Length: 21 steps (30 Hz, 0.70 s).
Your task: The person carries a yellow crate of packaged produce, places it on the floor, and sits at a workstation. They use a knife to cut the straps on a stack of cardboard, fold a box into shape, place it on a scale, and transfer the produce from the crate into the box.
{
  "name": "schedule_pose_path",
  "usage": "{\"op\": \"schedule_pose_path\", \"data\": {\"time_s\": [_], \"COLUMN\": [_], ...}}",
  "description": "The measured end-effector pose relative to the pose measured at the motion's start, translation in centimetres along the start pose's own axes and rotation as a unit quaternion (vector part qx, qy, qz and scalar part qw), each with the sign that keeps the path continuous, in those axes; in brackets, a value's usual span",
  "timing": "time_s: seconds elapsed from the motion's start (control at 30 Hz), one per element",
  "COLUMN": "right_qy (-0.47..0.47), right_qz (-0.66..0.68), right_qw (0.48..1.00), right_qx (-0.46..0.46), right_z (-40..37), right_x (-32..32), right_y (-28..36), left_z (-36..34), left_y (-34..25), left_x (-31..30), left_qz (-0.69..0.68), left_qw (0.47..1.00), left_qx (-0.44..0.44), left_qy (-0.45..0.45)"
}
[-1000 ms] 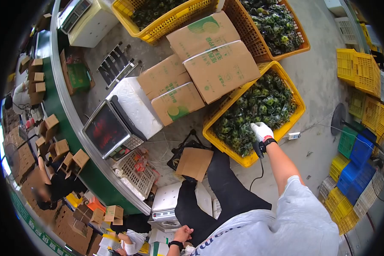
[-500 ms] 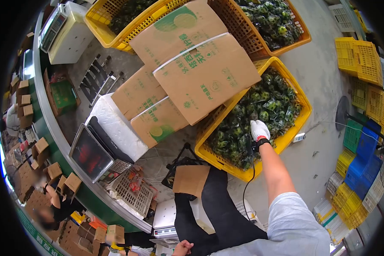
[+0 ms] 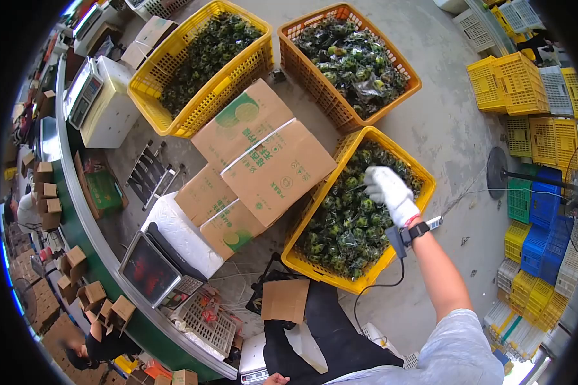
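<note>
**Right hand over the yellow crate, seen from the head.**
The gloved right hand (image 3: 388, 192) hangs above the far corner of the yellow crate (image 3: 315, 273). Its fingers curl down over the bagged green fruit (image 3: 340, 224) that fills the crate, but whether they grip a bag cannot be told. The left hand (image 3: 277, 380) shows only at the picture's lower edge, and its state is unclear. Cardboard boxes (image 3: 270, 167) overlap the crate's left rim, while bare concrete floor (image 3: 449, 128) lies open along its right side. Beyond the crate, an orange crate (image 3: 315, 83) and a second yellow crate (image 3: 218, 96) hold the same fruit. Past the floor strip, empty crates (image 3: 533, 212) stand stacked.
</note>
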State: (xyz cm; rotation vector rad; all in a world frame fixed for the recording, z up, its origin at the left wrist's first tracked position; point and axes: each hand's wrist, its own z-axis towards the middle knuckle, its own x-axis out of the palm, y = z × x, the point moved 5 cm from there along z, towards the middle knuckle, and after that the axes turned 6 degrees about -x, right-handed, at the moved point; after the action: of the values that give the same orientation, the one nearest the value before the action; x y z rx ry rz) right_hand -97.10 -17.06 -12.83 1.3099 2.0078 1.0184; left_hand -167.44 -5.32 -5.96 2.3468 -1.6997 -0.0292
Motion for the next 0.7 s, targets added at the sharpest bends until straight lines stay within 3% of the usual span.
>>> {"op": "schedule_pose_path", "data": {"time_s": [0.03,0.07,0.1,0.13,0.27,0.47,0.63,0.7], "right_qy": [0.026,0.067,0.077,0.135,0.295,0.376,0.425,0.404], "right_qz": [-0.044,-0.142,-0.340,-0.414,-0.445,-0.412,-0.404,-0.439], "right_qw": [0.998,0.986,0.937,0.900,0.840,0.817,0.787,0.789], "right_qx": [0.043,0.052,-0.015,-0.006,0.091,0.147,0.193,0.147], "right_z": [-0.9,-2.1,-4.6,-7.4,-15.9,-23.7,-26.7,-28.0], "right_x": [0.5,0.5,1.5,2.9,6.1,7.1,8.8,9.7], "right_y": [-2.7,-6.1,-6.7,-6.7,-11.4,-13.7,-11.3,-10.4], "left_z": [-1.0,-2.0,-2.2,-2.5,-3.3,-4.7,-7.3,-8.3], "left_y": [-1.0,-2.1,-2.5,-2.4,-2.5,-2.9,-6.8,-6.9], "left_x": [0.3,0.4,0.5,0.7,-0.1,-1.5,-2.3,-2.3], "left_qz": [0.014,0.025,0.027,-0.007,-0.007,0.027,0.363,0.390], "left_qw": [0.999,0.999,0.999,1.000,1.000,0.999,0.922,0.905], "left_qx": [0.051,0.031,0.032,0.010,-0.020,-0.002,0.123,0.165], "left_qy": [-0.004,-0.006,-0.009,-0.011,-0.010,0.029,-0.051,-0.040]}}
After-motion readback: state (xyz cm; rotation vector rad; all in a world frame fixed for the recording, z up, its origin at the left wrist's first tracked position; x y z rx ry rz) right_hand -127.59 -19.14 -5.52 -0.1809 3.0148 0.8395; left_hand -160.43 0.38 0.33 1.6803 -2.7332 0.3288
